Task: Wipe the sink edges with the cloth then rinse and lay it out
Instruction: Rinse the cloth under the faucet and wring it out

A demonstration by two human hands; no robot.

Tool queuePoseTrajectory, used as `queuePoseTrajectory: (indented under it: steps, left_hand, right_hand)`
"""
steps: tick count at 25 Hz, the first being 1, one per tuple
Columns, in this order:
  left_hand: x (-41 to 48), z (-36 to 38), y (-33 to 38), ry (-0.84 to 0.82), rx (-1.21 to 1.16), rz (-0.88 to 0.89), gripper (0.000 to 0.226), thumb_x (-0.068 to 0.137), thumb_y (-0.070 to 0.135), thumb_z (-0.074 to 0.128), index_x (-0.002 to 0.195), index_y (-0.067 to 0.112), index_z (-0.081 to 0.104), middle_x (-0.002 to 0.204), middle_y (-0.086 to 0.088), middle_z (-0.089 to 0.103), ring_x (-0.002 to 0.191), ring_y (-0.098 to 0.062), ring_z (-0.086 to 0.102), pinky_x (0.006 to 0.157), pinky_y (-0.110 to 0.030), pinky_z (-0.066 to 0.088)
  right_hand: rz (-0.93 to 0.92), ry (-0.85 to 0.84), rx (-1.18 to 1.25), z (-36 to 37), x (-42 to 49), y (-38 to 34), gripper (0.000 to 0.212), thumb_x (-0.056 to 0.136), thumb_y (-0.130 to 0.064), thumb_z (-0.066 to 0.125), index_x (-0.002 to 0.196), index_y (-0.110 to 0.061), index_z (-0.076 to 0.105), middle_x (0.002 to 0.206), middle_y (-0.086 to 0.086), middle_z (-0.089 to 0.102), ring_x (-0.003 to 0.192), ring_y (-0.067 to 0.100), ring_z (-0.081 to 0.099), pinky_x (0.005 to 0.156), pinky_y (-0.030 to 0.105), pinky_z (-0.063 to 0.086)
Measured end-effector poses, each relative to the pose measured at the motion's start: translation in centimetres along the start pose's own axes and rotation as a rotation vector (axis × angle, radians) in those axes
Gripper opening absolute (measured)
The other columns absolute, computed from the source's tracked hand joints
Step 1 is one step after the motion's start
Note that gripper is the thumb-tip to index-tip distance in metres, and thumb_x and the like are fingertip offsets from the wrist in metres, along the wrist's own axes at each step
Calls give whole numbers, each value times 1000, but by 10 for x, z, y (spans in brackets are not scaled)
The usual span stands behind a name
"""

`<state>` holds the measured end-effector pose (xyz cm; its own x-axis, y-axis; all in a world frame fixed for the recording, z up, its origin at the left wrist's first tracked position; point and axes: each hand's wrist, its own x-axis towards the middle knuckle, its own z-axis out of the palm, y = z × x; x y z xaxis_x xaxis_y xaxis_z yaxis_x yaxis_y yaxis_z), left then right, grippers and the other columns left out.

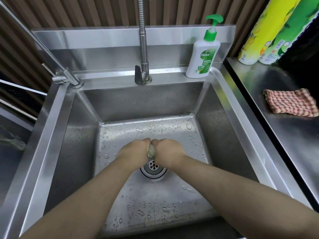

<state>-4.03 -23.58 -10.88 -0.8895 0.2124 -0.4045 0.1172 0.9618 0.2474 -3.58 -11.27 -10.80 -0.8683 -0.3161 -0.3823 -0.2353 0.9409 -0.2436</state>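
A checked cloth (pixel 291 102) lies on the steel counter (pixel 296 145).

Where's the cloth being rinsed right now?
In the head view, the cloth is bunched between the left hand and right hand, low over the middle of the sink, just above the drain.

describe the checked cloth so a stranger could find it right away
Start at the steel sink, then look to the counter on its right. The checked cloth lies there folded, alone, red and cream, nearer than the tall yellow and green bottles.
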Motion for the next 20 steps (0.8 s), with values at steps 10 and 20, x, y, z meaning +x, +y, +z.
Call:
queuePoseTrajectory:
  steps: [10, 20]
  left_hand:
    - [-11, -2, -11, 398, 140, 169, 41, 75, 23, 65, 111, 21, 46, 104, -5, 58, 92, -28, 56, 72, -37, 43]
    - [-16, -37, -1, 397, 546, 445, 41, 51, 0, 75, 86, 10, 56, 66, -6, 60, 55, -27, 60, 45, -28, 39]
  right_hand:
    - [95, -166, 498, -31, 6, 8, 14, 77, -8, 64, 84, -13, 52, 72, 3, 57, 66, 19, 59, 55, 23, 43]
    - [5, -588, 714, -44, -5, 10, 15, 78, -10, 69, 71, -13, 57, 67, 3, 58, 63, 18, 58, 61, 25, 46]
